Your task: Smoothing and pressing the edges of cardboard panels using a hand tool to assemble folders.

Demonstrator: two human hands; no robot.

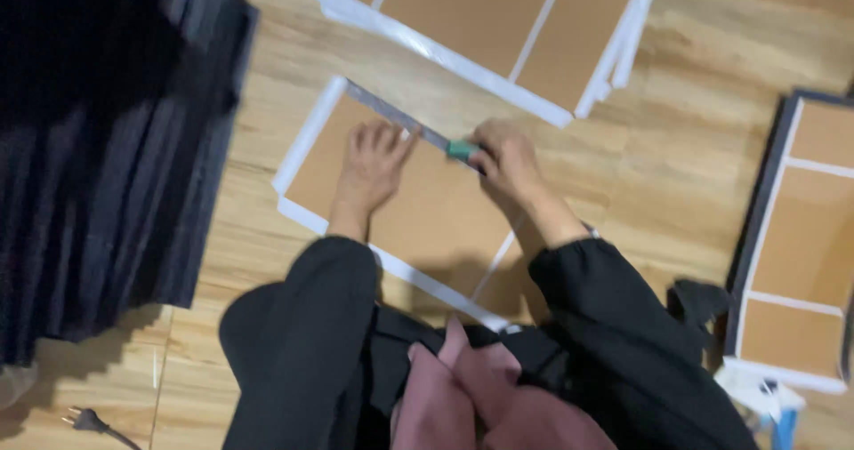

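Observation:
A brown cardboard sheet with white taped edges (445, 214) lies on the wooden floor in front of me. My left hand (372, 161) rests flat on it, fingers spread, pressing beside a long metal ruler (391, 112) that runs along the sheet's far edge. My right hand (505, 158) is closed around a green-handled cutter (463, 150) held against the ruler. Both arms are in black sleeves.
A stack of dark panels (107, 148) stands at the left. More taped cardboard sheets (498, 14) lie beyond, and a dark-framed one (801, 237) at the right. A black plug (84, 421) lies at the lower left. Pink fabric covers my lap.

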